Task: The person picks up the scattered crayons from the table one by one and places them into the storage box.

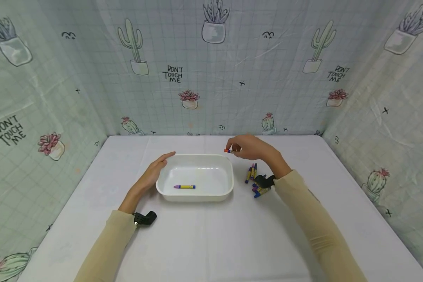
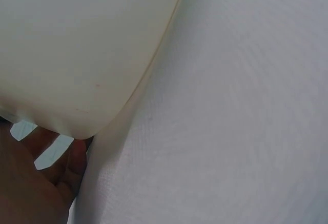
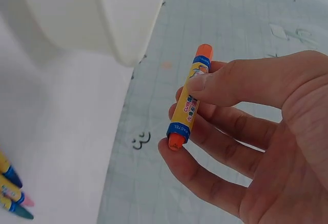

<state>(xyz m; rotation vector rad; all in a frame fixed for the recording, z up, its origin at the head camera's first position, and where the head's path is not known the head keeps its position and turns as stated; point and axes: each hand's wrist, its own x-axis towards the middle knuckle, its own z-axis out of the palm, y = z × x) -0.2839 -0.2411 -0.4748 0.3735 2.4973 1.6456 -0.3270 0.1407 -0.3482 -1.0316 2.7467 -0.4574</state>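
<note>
The orange crayon (image 3: 183, 113) was pinched between thumb and fingers of the right hand (image 1: 253, 147), near the far right corner of the white tray (image 1: 197, 198). The left hand (image 1: 153, 173), fingers extended, touched the tray's left end. Inside lay a purple crayon (image 1: 186, 187); rightward, loose crayons (image 1: 252, 172).

I've got the head cam up high, facing forward and down at the flat white tabletop (image 1: 197, 243). Left wrist cam's super close to the outside of the white rectangular tray with rounded corners (image 1: 197, 198), facing the left hand (image 2: 31, 183). Right wrist cam's close too, aimed at the right hand (image 3: 289, 147) and its orange crayon in a yellow-and-blue wrapper (image 3: 182, 112). All three views share some tray.
</note>
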